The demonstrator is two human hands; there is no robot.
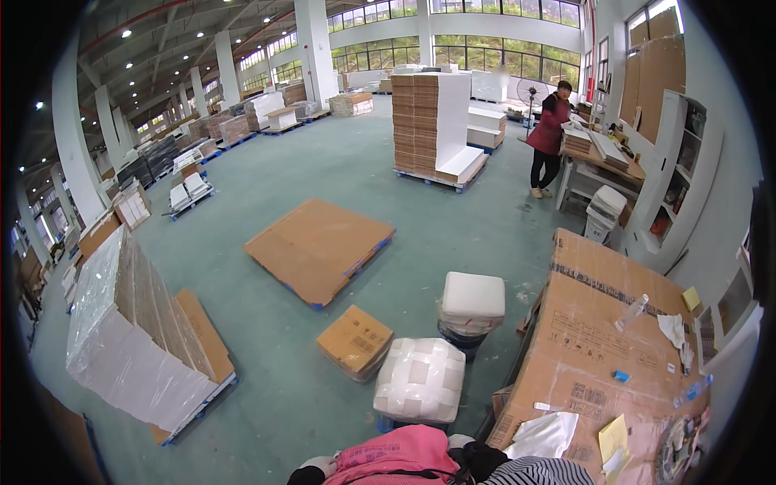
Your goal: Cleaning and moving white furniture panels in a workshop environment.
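At the lower edge a pink apron spreads out below me. My left hand, in what looks like a white glove, lies against its left side. White also shows at the apron's right side, where my right hand sits by a black cuff; a striped sleeve is beside it. The fingers of both hands are hidden, so any grip on the apron cannot be made out. Just ahead stands a white, plastic-wrapped padded seat. Behind it is a second white padded seat, with a cardboard box to the left.
A cardboard-covered bench runs along the right, bearing bottles, papers and a blue item. Ahead lies a cardboard-topped pallet. Wrapped panels stand left; a tall panel stack stands farther back. Another person is at a far-right table.
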